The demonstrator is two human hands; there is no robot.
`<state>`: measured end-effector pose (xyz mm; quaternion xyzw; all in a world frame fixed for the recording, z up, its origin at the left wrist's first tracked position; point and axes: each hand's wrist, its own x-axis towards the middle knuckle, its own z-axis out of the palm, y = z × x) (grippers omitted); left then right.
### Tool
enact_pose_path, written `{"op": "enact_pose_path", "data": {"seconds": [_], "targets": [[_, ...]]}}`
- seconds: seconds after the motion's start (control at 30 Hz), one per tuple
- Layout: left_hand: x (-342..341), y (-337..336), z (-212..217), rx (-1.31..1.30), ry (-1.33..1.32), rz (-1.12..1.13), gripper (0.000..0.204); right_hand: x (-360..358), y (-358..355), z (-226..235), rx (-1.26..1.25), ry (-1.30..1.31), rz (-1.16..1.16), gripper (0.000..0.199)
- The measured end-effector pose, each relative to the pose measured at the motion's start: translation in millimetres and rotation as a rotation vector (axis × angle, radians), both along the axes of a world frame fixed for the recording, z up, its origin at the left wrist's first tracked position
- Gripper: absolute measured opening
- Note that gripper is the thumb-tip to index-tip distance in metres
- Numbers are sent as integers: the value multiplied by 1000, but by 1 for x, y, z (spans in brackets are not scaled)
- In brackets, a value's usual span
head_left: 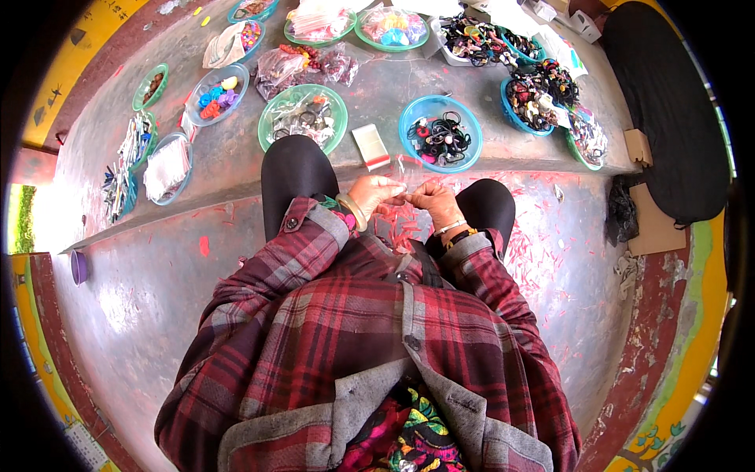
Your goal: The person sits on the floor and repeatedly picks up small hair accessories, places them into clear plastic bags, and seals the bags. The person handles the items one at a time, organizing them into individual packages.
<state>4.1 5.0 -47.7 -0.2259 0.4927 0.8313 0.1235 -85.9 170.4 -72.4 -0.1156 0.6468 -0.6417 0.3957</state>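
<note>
My left hand (374, 193) and my right hand (436, 202) meet between my knees, fingers pinched and nearly touching. Between the fingertips is something small, pale and partly see-through, too fine to name. Just beyond them on the ledge stands a small white open box (370, 145) with a red strip at its near end. A blue basket (406, 130) of black hair ties sits past my right hand. The green basket (343, 118) beyond my left knee holds clear bags and dark bands.
More baskets line the ledge: a pale one with colourful pieces (219, 100), one with white packets (167, 169), and a blue one heaped with dark hair ties (511, 110). Red scraps (543, 236) litter the floor. A black cushion (664, 110) and cardboard (657, 224) lie at right.
</note>
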Motion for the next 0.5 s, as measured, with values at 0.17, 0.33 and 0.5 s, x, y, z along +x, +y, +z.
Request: {"op": "enact_pose_path", "data": {"seconds": [0.17, 0.33, 0.5], "targets": [[0, -1, -4, 17, -1, -11, 23, 0, -1, 6, -46, -33, 23, 11], [-1, -4, -15, -63, 30, 92, 21, 3, -2, 17, 128, -64, 188, 13], [-1, -3, -7, -58, 26, 70, 21, 3, 0, 11, 51, -128, 167, 11]]}}
